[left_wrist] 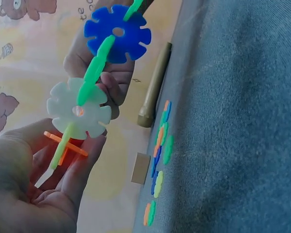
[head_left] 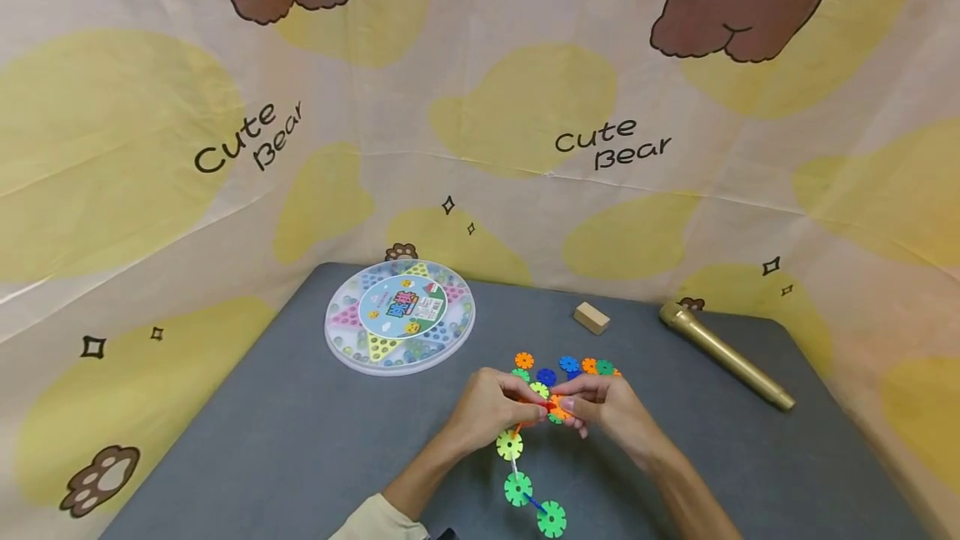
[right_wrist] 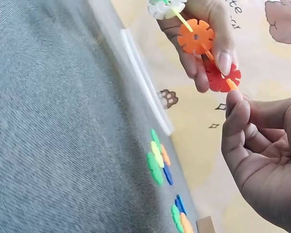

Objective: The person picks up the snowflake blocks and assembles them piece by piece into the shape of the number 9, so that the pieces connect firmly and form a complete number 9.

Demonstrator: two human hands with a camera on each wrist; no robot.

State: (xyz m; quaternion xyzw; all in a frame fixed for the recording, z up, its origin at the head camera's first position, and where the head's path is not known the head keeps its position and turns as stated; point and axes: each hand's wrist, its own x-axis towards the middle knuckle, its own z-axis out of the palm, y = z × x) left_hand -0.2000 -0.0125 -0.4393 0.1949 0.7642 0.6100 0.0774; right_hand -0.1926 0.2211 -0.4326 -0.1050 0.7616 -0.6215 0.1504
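Note:
My left hand (head_left: 491, 407) pinches a red slotted disc (right_wrist: 216, 80), thumb laid across its face. From that disc hangs a chain of interlocking plastic discs: an orange disc (right_wrist: 196, 37), a whitish disc (left_wrist: 70, 109), a blue disc (left_wrist: 117, 34), and others seen edge-on. In the head view the chain drops toward the front, past a yellow-green disc (head_left: 510, 445) to a green disc (head_left: 551, 518). My right hand (right_wrist: 266, 145) pinches another orange disc (right_wrist: 232, 84) between thumb and fingertips, its edge meeting the red disc's rim.
Several loose discs, among them a dark blue disc (head_left: 546, 377) and an orange disc (head_left: 523, 361), lie just beyond my hands. Farther back are a round marble-game board (head_left: 348, 348), a wooden block (head_left: 592, 318) and a gold microphone-shaped stick (head_left: 731, 357). Printed cloth (head_left: 487, 248) walls the table (head_left: 300, 407).

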